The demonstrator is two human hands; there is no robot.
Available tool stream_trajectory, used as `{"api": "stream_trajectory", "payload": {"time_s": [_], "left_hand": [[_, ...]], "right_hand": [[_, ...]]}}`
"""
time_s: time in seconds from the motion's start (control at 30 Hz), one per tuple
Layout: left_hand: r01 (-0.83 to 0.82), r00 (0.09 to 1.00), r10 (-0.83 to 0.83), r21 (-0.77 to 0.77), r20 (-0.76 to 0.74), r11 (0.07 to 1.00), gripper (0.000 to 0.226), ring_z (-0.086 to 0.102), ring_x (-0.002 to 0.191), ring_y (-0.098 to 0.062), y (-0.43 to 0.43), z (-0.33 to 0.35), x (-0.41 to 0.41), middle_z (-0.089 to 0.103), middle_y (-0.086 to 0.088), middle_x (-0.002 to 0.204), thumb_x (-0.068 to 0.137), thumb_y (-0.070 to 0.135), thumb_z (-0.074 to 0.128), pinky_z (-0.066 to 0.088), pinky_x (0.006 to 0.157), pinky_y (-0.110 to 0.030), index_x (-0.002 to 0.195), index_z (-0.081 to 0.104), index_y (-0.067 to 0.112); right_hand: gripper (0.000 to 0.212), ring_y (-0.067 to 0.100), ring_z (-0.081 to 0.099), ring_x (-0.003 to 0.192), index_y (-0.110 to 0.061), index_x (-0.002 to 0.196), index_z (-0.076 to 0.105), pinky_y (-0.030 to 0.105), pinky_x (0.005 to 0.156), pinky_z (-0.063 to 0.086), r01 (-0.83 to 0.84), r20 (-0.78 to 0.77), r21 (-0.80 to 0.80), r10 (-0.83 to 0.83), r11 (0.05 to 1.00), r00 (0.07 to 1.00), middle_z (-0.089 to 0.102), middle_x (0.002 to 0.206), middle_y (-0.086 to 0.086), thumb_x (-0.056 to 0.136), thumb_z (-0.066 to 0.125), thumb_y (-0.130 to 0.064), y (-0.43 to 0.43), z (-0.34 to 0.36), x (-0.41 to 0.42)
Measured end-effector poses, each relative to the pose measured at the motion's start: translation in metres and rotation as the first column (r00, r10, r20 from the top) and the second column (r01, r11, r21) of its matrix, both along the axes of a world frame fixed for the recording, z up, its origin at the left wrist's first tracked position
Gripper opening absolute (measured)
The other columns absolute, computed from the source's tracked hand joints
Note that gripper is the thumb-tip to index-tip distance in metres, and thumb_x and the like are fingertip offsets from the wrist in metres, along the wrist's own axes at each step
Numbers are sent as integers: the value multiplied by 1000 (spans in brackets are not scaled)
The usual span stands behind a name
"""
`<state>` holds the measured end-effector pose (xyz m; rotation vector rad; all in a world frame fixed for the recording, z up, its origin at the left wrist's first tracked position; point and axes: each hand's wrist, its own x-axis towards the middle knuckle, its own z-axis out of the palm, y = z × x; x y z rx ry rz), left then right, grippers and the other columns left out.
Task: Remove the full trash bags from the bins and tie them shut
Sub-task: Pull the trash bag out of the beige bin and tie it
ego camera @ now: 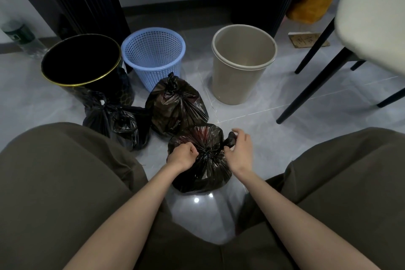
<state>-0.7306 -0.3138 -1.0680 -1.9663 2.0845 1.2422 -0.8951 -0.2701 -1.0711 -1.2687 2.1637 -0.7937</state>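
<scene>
Olive-trousered knees (65, 171) flank black glossy plastic trash bag (203, 173) on grey tile floor (285, 94). Left hand (183, 155) fisted round one neck tail, right hand (238, 149) pinching other; tails held opposite ways, likely cinching knot. Two tied black bags (175, 105) just beyond, set aside as done.

Left knee (65, 171), right knee (350, 171) hem near bag (203, 173); two tied bags (175, 105) block far-left; floor (252, 120) open right, between beige bin (238, 72) and chair legs (311, 86).

Near black bag (206, 138) gathered shut, two tied bags (175, 105) beside, bins (241, 76) behind
</scene>
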Motion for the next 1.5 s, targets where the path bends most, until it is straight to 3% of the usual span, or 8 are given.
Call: {"api": "stream_trajectory", "payload": {"time_s": [0.1,0.2,0.33,0.43,0.63,1.13,1.33,1.5], "left_hand": [[-22,1000,22,8,-14,1000,10,59,104,-22,1,0,-1,66,-1,104,92,23,50,47,93,-37,83,54,21],[-37,998,38,17,-43,999,9,59,104,-22,0,1,-2,66,-3,106,91,20,49,46,94,-37,90,57,19],[-65,996,67,32,-66,997,12,58,103,-20,0,0,0,65,-2,106,91,20,51,44,93,-31,100,60,17],[-67,995,71,50,-68,997,16,58,104,-19,0,-1,2,64,-2,109,92,20,50,45,93,-31,105,60,17],[-21,996,27,74,-89,997,26,57,110,-19,2,-1,2,63,-3,118,93,18,49,43,98,-28,116,59,17],[-73,909,77,25,-409,997,38,53,118,-16,-31,28,-28,58,-5,125,95,10,47,40,100,-25,132,51,17],[-109,897,95,-9,-432,994,38,53,116,-14,-43,38,-26,59,-2,122,95,12,47,41,103,-28,132,51,20],[-69,904,32,-71,-426,995,40,54,104,-10,-45,48,-30,59,-3,123,95,11,47,42,97,-24,133,49,20]], "right_hand": [[41,26,48,98,-19,112,59,37,81,43,-341,-530,-132,224,931,818,54,110,4,74,65,-5,5,10,10],[24,24,51,93,-24,97,68,35,74,40,-527,-616,-53,388,848,686,57,98,0,76,67,-13,4,6,19],[35,24,50,113,-26,124,58,36,93,41,-515,-384,261,578,816,720,54,118,1,89,55,-23,5,-2,16],[42,26,48,115,-24,128,53,36,95,43,-509,-291,325,597,797,748,48,124,3,87,57,-18,3,-5,14],[28,28,52,110,-15,115,57,36,89,43,-508,-306,315,592,802,745,53,116,7,89,49,-7,1,-9,15],[23,33,58,101,-8,111,59,36,89,43,-180,-325,111,207,977,923,55,115,15,89,51,-6,-51,36,-55],[21,27,60,103,-11,101,66,29,94,43,-103,-123,154,123,983,985,63,114,14,90,50,-3,-79,28,-73],[29,26,56,116,-11,116,63,33,104,42,-176,-57,171,188,969,980,60,124,11,89,52,-7,-92,39,-67]]}}
